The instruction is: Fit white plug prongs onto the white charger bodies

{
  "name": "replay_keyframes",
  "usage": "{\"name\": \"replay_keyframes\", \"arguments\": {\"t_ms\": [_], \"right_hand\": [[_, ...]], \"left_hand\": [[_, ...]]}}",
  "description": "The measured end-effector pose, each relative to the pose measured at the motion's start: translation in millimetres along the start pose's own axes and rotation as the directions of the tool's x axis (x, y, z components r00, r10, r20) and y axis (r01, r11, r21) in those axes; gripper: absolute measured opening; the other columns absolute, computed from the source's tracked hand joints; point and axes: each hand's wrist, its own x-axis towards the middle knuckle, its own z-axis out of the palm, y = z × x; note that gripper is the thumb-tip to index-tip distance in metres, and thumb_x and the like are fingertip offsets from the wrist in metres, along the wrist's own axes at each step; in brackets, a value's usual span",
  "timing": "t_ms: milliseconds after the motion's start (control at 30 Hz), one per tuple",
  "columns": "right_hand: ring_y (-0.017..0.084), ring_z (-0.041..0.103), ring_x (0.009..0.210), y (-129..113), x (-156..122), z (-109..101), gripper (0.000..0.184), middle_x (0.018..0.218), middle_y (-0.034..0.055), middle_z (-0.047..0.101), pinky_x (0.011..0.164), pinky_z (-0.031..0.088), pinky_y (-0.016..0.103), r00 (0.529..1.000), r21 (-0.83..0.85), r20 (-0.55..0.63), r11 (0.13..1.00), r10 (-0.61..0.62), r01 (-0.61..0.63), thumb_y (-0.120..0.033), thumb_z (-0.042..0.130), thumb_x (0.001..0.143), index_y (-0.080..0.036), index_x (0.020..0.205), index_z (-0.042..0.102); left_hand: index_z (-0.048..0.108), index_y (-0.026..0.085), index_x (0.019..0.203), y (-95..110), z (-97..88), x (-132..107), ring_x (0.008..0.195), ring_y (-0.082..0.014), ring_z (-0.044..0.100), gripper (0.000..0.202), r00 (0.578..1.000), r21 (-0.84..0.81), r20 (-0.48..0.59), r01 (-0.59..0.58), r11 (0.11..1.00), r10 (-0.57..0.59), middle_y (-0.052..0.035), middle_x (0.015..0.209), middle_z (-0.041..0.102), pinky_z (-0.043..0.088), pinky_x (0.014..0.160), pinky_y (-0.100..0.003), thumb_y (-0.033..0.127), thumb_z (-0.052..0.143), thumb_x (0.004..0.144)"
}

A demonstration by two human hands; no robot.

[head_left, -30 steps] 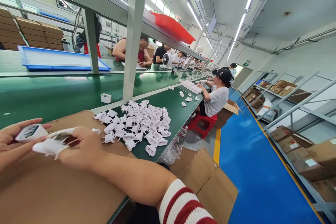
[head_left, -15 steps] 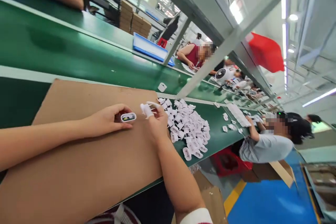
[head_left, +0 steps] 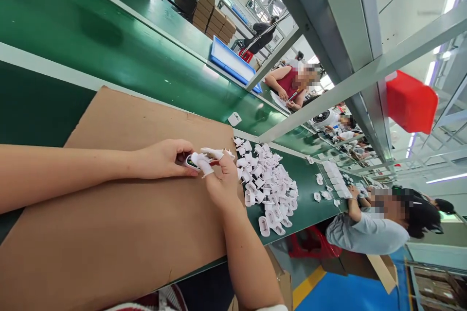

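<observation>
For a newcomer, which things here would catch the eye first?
Probably the heap of white parts on the green table, just right of the cardboard. Then, over the cardboard, the left hand holding a white case, with the right hand close to it. The red bin, upper right, also stands out.

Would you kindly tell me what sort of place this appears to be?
Most likely a factory assembly line: there is a long green bench, a heap of small white parts on it, and a co-worker seated farther along.
</observation>
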Motion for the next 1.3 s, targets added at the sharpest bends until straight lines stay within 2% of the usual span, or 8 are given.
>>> {"name": "replay_keyframes", "arguments": {"t_ms": [167, 400, 600, 733, 833, 1000, 1167, 1300], "right_hand": [[0.018, 0.068, 0.1, -1.5, -1.4, -1.2, 0.024, 0.109, 0.0051, 0.071, 0.09, 0.057, 0.032, 1.0, -0.039, 0.008, 0.999, 0.016, -0.015, -0.028, 0.065, 0.092, -0.026, 0.115, 0.074], [0.016, 0.072, 0.086, -4.4, -1.6, -3.4, 0.025, 0.098, 0.0026, 0.075, 0.079, 0.059, 0.03, 0.936, 0.265, 0.019, 0.901, 0.352, -0.344, -0.039, 0.073, 0.087, -0.023, 0.106, 0.072], [0.018, 0.071, 0.095, -6.5, -1.6, -2.4, 0.026, 0.107, 0.0039, 0.076, 0.087, 0.059, 0.032, 0.946, 0.21, -0.067, 0.931, 0.318, -0.299, -0.041, 0.074, 0.087, -0.024, 0.107, 0.074], [0.018, 0.071, 0.095, -5.7, -3.0, -1.5, 0.028, 0.108, 0.0046, 0.075, 0.087, 0.059, 0.033, 0.945, 0.174, -0.082, 0.938, 0.316, -0.299, -0.041, 0.073, 0.087, -0.024, 0.109, 0.074], [0.018, 0.073, 0.088, -7.5, -3.1, -0.8, 0.03, 0.102, 0.0045, 0.076, 0.08, 0.06, 0.031, 0.931, 0.226, -0.036, 0.911, 0.362, -0.346, -0.042, 0.075, 0.085, -0.023, 0.108, 0.073], [0.016, 0.07, 0.073, -14.2, -0.3, -2.2, 0.035, 0.088, 0.0026, 0.076, 0.067, 0.058, 0.028, 0.896, 0.319, 0.031, 0.845, 0.444, -0.43, -0.044, 0.082, 0.076, -0.02, 0.101, 0.074], [0.018, 0.071, 0.086, -13.7, 0.7, -5.4, 0.028, 0.1, 0.0042, 0.075, 0.075, 0.058, 0.03, 0.929, 0.238, -0.085, 0.912, 0.361, -0.333, -0.041, 0.077, 0.082, -0.023, 0.104, 0.074], [0.021, 0.067, 0.107, -6.3, -2.1, -9.3, 0.02, 0.113, 0.0058, 0.072, 0.094, 0.056, 0.036, 0.993, -0.031, -0.092, 0.996, 0.079, -0.082, -0.03, 0.066, 0.093, -0.026, 0.111, 0.074]], "left_hand": [[0.072, 0.02, 0.103, -1.0, -2.4, 0.0, 0.089, -0.0223, 0.065, 0.051, 0.999, -0.001, 0.033, -0.021, 1.0, 0.021, -0.0048, 0.098, 0.07, 0.052, 0.075, -0.029, 0.065, 0.071, 0.078], [0.068, 0.024, 0.128, -5.6, -1.6, -1.0, 0.109, -0.0256, 0.065, 0.059, 0.995, -0.009, -0.032, -0.091, 0.996, 0.091, -0.0091, 0.129, 0.066, 0.056, 0.094, -0.032, 0.057, 0.075, 0.079], [0.068, 0.023, 0.124, -7.9, 2.0, -1.2, 0.109, -0.0255, 0.065, 0.056, 0.999, 0.018, 0.001, -0.053, 0.998, 0.053, -0.0069, 0.121, 0.068, 0.054, 0.095, -0.032, 0.059, 0.074, 0.08], [0.065, 0.021, 0.12, -3.3, 7.3, -1.2, 0.119, -0.0319, 0.057, 0.081, 0.982, 0.153, -0.162, -0.075, 0.985, 0.1, -0.0103, 0.124, 0.064, 0.05, 0.1, -0.038, 0.07, 0.085, 0.059], [0.065, 0.02, 0.102, 3.4, 8.6, -2.4, 0.105, -0.0303, 0.06, 0.073, 0.97, 0.205, -0.232, -0.021, 0.978, 0.069, -0.0097, 0.109, 0.067, 0.051, 0.088, -0.037, 0.073, 0.084, 0.057], [0.066, 0.022, 0.123, 4.1, 4.8, -6.5, 0.095, -0.0223, 0.065, 0.057, 0.996, 0.044, -0.05, -0.078, 0.996, 0.08, -0.0058, 0.11, 0.071, 0.053, 0.086, -0.031, 0.052, 0.076, 0.076], [0.054, 0.021, 0.144, -2.3, 0.7, -4.3, 0.115, -0.0271, 0.063, 0.089, 0.996, -0.039, -0.063, -0.064, 0.997, 0.062, -0.0117, 0.134, 0.064, 0.055, 0.097, -0.034, 0.05, 0.084, 0.066], [0.073, 0.02, 0.115, -0.2, -2.9, -0.6, 0.09, -0.0227, 0.067, 0.054, 0.999, -0.029, 0.033, -0.038, 0.999, 0.039, -0.0067, 0.104, 0.073, 0.056, 0.079, -0.029, 0.059, 0.074, 0.078]]}}
